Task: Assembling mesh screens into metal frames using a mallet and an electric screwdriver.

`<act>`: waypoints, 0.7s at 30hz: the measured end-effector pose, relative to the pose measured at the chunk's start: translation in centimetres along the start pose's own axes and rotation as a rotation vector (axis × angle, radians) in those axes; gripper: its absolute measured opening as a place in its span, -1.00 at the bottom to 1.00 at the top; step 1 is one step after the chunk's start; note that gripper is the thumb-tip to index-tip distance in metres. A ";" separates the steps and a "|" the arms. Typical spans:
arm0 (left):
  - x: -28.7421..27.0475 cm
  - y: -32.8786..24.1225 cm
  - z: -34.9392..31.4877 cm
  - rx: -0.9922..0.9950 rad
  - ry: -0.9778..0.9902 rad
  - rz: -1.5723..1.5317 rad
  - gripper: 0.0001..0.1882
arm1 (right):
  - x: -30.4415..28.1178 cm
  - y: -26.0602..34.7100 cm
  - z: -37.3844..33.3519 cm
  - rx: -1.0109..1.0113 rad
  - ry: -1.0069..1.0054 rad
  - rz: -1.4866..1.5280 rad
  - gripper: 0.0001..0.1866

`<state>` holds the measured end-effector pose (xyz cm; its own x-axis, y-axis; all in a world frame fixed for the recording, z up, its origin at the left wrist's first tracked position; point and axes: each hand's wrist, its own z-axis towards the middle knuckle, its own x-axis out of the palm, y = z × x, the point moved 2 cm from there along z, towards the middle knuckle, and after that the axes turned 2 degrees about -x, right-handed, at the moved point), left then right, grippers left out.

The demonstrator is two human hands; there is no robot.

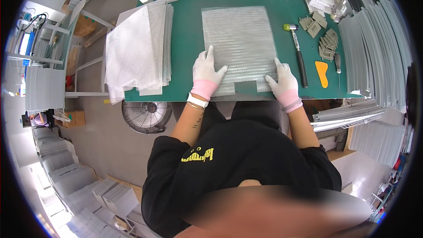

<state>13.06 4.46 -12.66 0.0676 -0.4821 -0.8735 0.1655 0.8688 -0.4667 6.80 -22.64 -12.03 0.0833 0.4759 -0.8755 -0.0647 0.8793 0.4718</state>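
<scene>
Where the green work table [185,39] meets its left edge, item one: a thick stack of white mesh sheets [139,50], overhanging the table's left side and front corner. Item two, below the table's near edge on the floor: a round wire-guarded fan [146,116]. Item three: left hand [207,71], in a white glove with pink cuff, a white wristband behind it, fingers spread apart and pressed flat on the lower left corner of the sheet, gripping nothing. Item four: silvery mesh sheet [240,46], rectangular, lying flat at the middle of the table in front of the person, a small notch cut in its near edge between the two hands. Item five: right hand [283,81], gloved likewise, fingers spread and laid flat on the sheet's lower right corner, closed on nothing. Item six, just right of the sheet: a mallet [297,53] with black handle and pale head, lying lengthwise. Item seven: small grey plastic pieces [324,37] in loose piles. Item eight: an orange scraper [322,73] with a screwdriver [338,63] beside it. Item nine, far right, off the table: stacked long metal strips [379,48].
</scene>
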 end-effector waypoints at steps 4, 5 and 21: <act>0.2 0.0 -0.2 -0.017 0.000 -0.018 -0.10 | 0.0 0.1 -0.2 -0.012 -0.042 0.024 -0.29; 0.3 0.1 -0.2 -0.017 -0.003 -0.020 -0.10 | 0.1 0.1 -0.1 -0.014 -0.044 0.022 -0.29; -3.5 -1.1 -0.6 0.039 0.032 0.249 -0.29 | -4.6 8.8 4.5 -0.312 -0.093 -0.062 -0.55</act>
<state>12.04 5.30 -9.17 0.0799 -0.2490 -0.9652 0.1853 0.9551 -0.2310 10.33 -17.06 -3.35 0.1864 0.4338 -0.8815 -0.3568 0.8659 0.3506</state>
